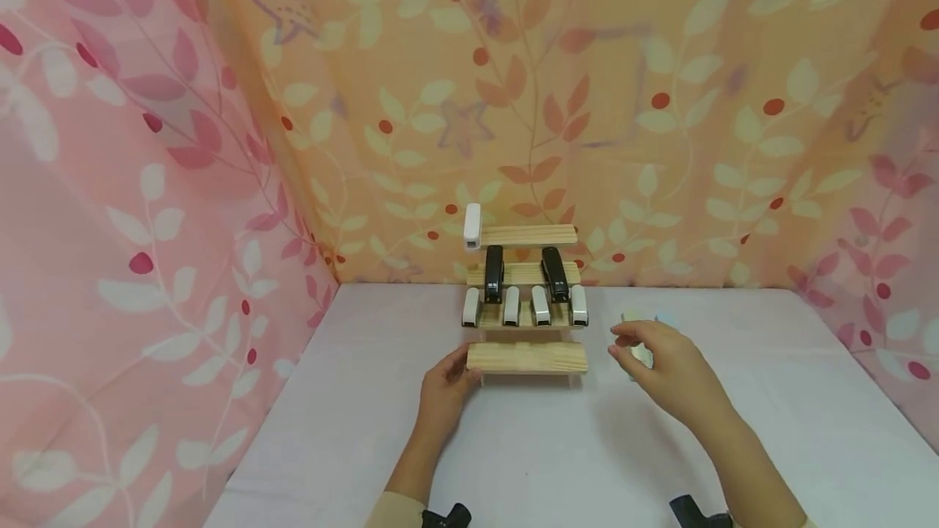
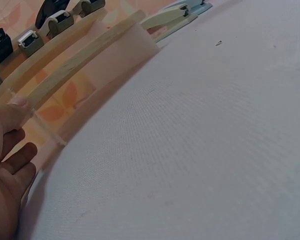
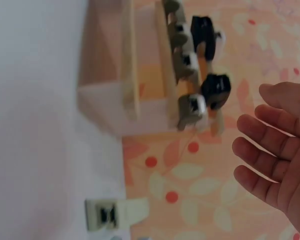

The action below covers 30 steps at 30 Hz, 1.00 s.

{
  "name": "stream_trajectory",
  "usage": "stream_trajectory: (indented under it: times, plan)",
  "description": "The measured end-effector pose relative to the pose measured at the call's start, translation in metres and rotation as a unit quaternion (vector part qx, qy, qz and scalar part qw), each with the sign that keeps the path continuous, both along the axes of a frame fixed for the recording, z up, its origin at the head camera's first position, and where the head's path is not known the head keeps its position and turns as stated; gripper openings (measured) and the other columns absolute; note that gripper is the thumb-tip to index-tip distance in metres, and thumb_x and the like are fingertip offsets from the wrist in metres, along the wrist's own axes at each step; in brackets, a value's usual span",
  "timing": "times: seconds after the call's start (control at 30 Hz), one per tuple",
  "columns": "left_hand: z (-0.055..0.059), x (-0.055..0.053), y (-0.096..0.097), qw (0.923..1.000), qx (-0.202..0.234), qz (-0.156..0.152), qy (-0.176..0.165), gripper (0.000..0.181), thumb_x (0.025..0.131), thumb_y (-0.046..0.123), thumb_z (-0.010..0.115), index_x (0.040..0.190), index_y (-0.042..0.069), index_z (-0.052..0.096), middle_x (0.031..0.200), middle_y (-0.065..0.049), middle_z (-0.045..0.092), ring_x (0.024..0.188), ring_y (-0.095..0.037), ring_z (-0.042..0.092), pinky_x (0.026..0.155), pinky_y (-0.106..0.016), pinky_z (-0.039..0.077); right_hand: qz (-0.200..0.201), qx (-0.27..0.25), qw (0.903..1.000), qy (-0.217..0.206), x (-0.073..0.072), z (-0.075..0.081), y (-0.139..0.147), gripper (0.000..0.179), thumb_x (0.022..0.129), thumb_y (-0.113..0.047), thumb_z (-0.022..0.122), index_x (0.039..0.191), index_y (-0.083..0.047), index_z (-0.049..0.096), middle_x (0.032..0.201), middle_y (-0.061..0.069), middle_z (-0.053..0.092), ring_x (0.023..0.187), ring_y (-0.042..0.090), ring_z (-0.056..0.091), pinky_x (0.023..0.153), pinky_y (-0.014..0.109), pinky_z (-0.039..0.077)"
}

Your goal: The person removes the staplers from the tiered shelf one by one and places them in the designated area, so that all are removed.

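My left hand [image 1: 446,391] grips the left end of the lowest wooden shelf [image 1: 526,358] of a tiered rack; in the left wrist view its thumb lies at the board's end. Several small white staplers [image 1: 511,306] stand in a row on the tier above. Two black staplers [image 1: 494,274] lean on the tier behind them, and a white stapler [image 1: 473,226] sits at the left of the top shelf. To the right of the rack, my right hand [image 1: 678,369] hovers with loosely bent fingers and nothing in them. A cream stapler [image 3: 115,214] lies on the table, partly hidden by that hand in the head view.
A light blue stapler [image 1: 666,320] lies on the white-covered table [image 1: 528,463] beyond the right hand. Clear side panels [image 2: 127,50] hold up the rack's shelves. A leaf-patterned curtain [image 1: 528,104] hangs close behind the rack, and pink cloth [image 1: 147,267] hangs at the left.
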<state>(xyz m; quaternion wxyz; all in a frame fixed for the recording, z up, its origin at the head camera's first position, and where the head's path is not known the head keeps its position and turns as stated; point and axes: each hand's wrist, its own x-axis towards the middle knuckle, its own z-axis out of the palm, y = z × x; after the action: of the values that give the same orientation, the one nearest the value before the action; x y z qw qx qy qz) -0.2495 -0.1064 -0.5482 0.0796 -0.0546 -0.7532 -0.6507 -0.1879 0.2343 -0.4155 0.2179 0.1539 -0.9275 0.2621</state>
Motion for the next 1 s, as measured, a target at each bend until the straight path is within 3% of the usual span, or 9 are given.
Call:
stream_trajectory:
  times: [0.4, 0.7, 1.0]
  plan:
    - [-0.003, -0.001, -0.002, 1.0000, -0.007, 0.004, 0.005, 0.061, 0.086, 0.030, 0.081, 0.139, 0.007, 0.062, 0.140, -0.013, 0.064, 0.132, -0.031, 0.059, 0.112, -0.043, 0.048, 0.036, -0.025, 0.9981, 0.044, -0.021, 0.033, -0.057, 0.031, 0.094, -0.027, 0.077, 0.119, -0.010, 0.071, 0.111, 0.004, 0.073, 0.111, 0.028, 0.065, 0.090, 0.052, 0.057]
    - [-0.002, 0.000, -0.006, 0.9996, -0.029, 0.005, 0.002, 0.062, 0.086, 0.034, 0.080, 0.140, 0.008, 0.063, 0.139, -0.011, 0.065, 0.132, -0.028, 0.060, 0.110, -0.037, 0.050, 0.045, -0.055, 0.9969, 0.035, -0.049, 0.042, -0.098, 0.030, 0.095, -0.029, 0.075, 0.119, -0.012, 0.071, 0.112, 0.002, 0.073, 0.108, 0.025, 0.065, 0.087, 0.046, 0.057]
    - [0.001, 0.000, -0.004, 0.9998, -0.014, -0.005, -0.013, 0.058, 0.088, 0.028, 0.081, 0.140, 0.009, 0.062, 0.140, -0.010, 0.064, 0.133, -0.027, 0.058, 0.112, -0.035, 0.048, 0.059, -0.106, 0.9925, -0.011, -0.077, 0.058, -0.126, 0.037, 0.097, -0.035, 0.073, 0.124, -0.010, 0.070, 0.120, 0.005, 0.072, 0.119, 0.028, 0.062, 0.098, 0.052, 0.054]
